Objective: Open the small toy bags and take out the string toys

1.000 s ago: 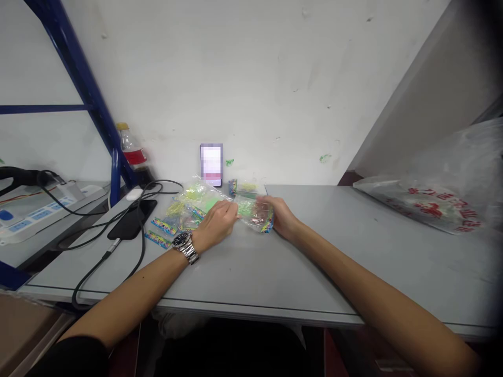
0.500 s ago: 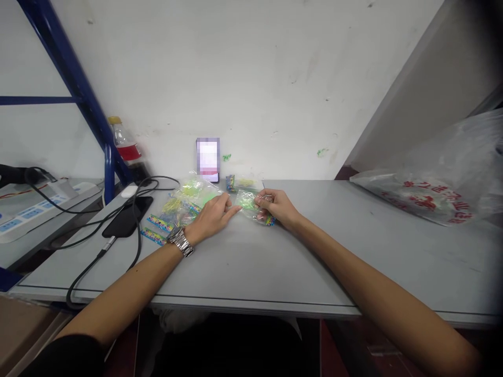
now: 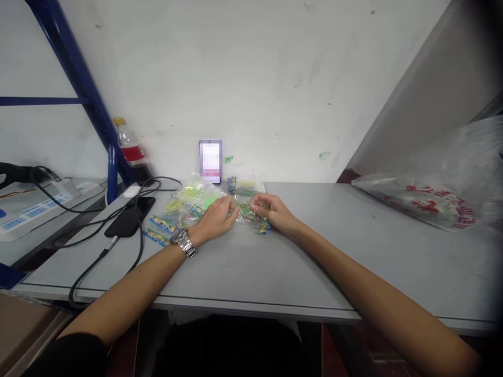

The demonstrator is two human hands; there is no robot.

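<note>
Both hands on 1 small clear packet [image 3: 251,217] at mid-table [image 3: 275,272]: left hand [image 3: 214,219] pinches near edge, right hand [image 3: 271,212] grips other side. Contents green, yellow; seal state unclear. Pile of like packets [image 3: 188,201] lies just left, untouched; 1 more packet [image 3: 245,185] behind.

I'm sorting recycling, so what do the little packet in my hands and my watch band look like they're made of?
Packet: thin clear plastic film, judging by its glossy crinkles and see-through look. Watch band: probably polished metal, silvery with bright glints.
</note>
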